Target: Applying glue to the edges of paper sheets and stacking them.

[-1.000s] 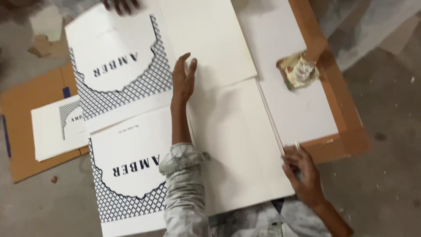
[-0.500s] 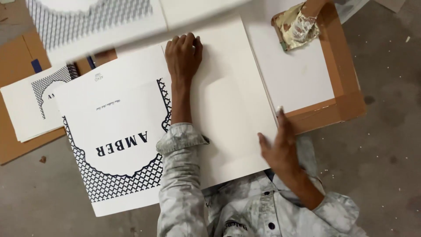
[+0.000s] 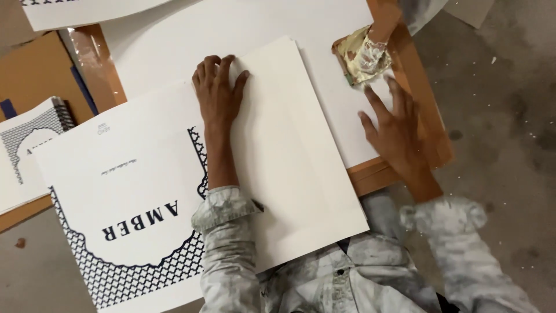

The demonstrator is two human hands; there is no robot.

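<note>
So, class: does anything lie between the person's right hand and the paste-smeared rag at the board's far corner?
Nothing visible does. The right hand hovers, blurred, over a plain white sheet, just short of the rag. Only bare paper and the board's wooden edge lie between them.

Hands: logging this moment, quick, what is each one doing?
Left hand: open, flat on the white printed sheet, holding nothing.
Right hand: open, fingers spread over the plain white sheet, holding nothing.

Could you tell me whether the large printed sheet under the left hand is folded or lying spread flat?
Spread flat: the printed sheet lies open on the board, the left hand pressing palm-down on it.
</note>
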